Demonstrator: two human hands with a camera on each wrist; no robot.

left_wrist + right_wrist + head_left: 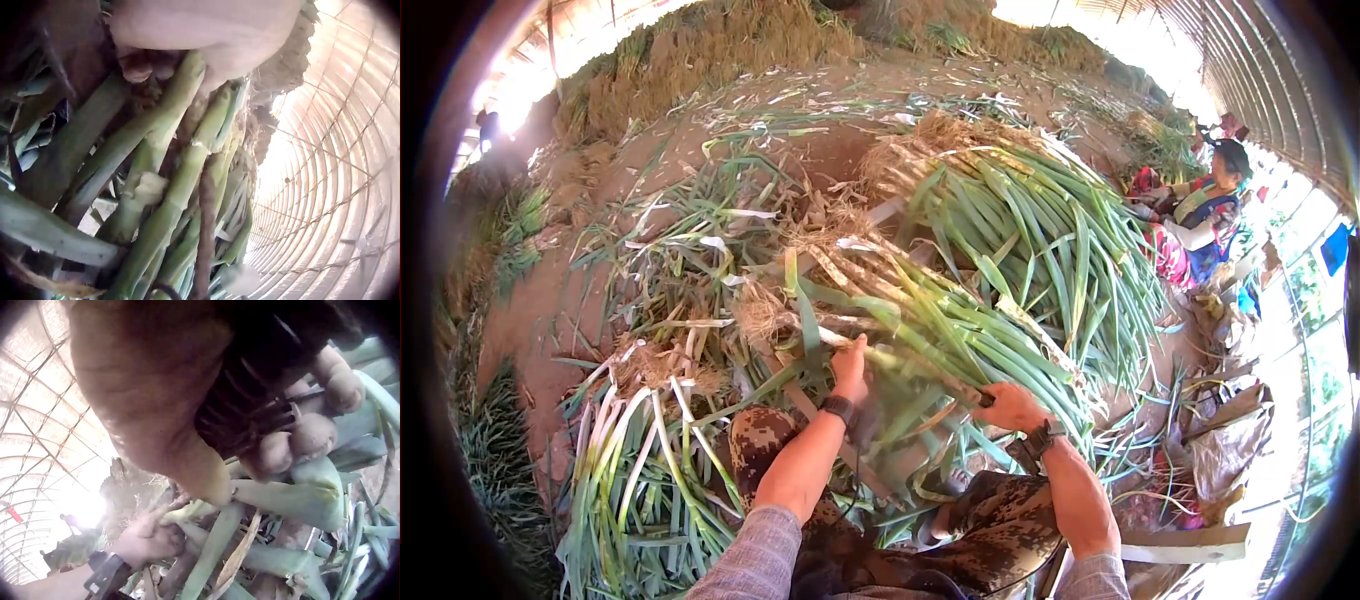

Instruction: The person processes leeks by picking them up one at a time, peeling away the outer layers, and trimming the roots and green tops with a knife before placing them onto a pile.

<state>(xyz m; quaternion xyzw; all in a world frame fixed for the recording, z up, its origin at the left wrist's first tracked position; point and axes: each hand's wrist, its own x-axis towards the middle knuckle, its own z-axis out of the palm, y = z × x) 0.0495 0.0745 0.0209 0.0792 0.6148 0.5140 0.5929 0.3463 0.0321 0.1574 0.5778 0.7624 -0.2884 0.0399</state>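
Observation:
My left hand (852,372) grips a green onion (832,338) near its white, rooted end. In the left wrist view, that hand (212,37) curls over the stalk (165,119), with more green stalks below. My right hand (1012,408) is to the right, above the leaves. In the right wrist view, its fingers (312,434) and thumb curl around a dark ridged object (250,387), whose kind I cannot tell. A green leaf (294,497) lies right at the fingertips. A pile of rooted green onions (960,320) spreads beyond both hands.
A larger onion pile (1040,210) lies behind, and another bunch (640,470) at the left. Loose leaves (690,220) litter the soil. Another person (1200,220) sits at the far right. A pale wooden board (1185,543) stands at the lower right, under an arched shelter (1260,70).

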